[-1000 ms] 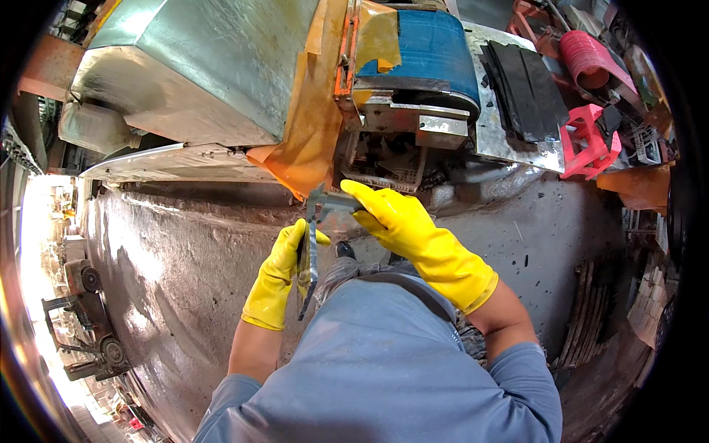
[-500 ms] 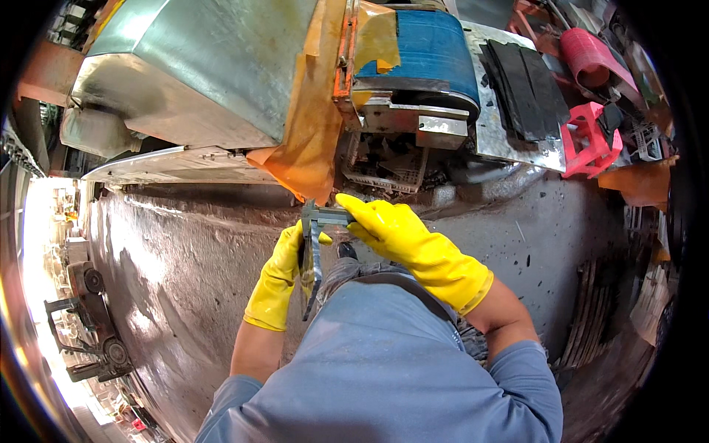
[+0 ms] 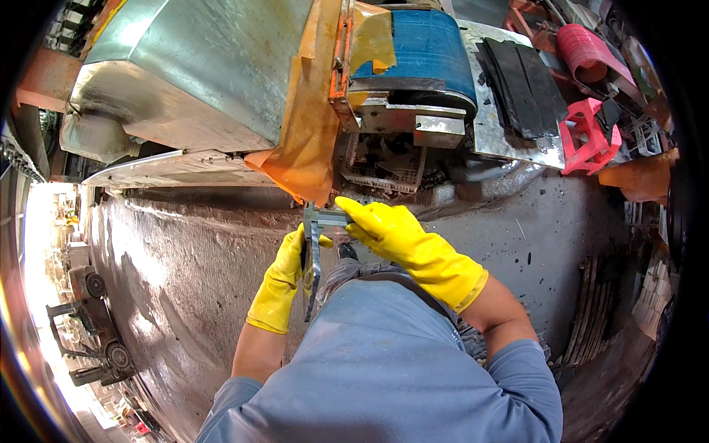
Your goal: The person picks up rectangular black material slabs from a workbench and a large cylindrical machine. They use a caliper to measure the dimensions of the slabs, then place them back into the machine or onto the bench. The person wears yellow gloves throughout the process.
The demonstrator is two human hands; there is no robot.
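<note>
Both hands wear long yellow rubber gloves and meet in front of my body. My right hand (image 3: pixel 410 244) grips a grey metal caliper (image 3: pixel 330 218) by its beam, with the thumb side up. The caliper's jaws are at the upper edge of a thin, dark, shiny sheet (image 3: pixel 315 277), seen nearly edge-on. My left hand (image 3: pixel 278 284) is closed on this sheet from the left, its thumb tip showing on the sheet's right side. The left fingers are mostly hidden behind the sheet, and the exact contact of the jaws is too small to make out.
Ahead stands a machine with a blue belt (image 3: pixel 432 55) beside a large metal housing (image 3: pixel 199 66) and a hanging orange sheet (image 3: pixel 310 140). A crate (image 3: pixel 384 173) sits below. Black sheets (image 3: pixel 523 85) lie on a metal table, a pink stool (image 3: pixel 587 140) beside it. A forklift (image 3: pixel 96 325) stands far left.
The hands, caliper and sheet keep almost the same pose; the surroundings have shifted only slightly in the picture.
</note>
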